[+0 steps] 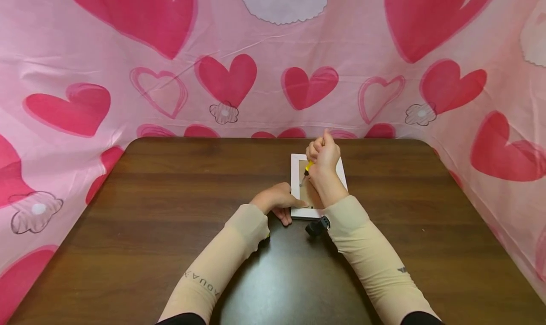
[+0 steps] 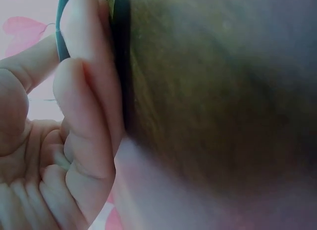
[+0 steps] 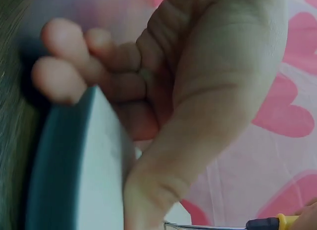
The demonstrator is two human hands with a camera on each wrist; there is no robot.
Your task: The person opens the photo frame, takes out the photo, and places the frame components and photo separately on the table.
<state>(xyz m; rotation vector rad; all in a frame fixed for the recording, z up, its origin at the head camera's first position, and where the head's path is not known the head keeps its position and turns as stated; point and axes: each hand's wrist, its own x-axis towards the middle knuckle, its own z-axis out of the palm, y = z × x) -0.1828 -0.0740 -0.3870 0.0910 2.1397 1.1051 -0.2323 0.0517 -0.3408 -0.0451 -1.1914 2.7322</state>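
A white picture frame (image 1: 295, 173) with a brown backing panel (image 1: 305, 194) lies on the table. My right hand (image 1: 325, 154) grips a yellow-and-black screwdriver (image 1: 307, 167) from above. The screwdriver's metal shaft slants down, its tip at the inner left edge of the frame. My left hand (image 1: 279, 199) holds the frame's lower left side, thumb laid over it onto the backing and fingers along its outer side. The right wrist view shows that left hand (image 3: 198, 91) on the frame's corner (image 3: 104, 156). Beside the left thumb is a small dark tab (image 1: 312, 207).
The frame rests on a dark brown wooden table (image 1: 170, 211). Behind it hangs a pink cloth (image 1: 273, 45) with hearts. A black wrist camera (image 1: 317, 226) sits below the right wrist, close to the frame's near edge.
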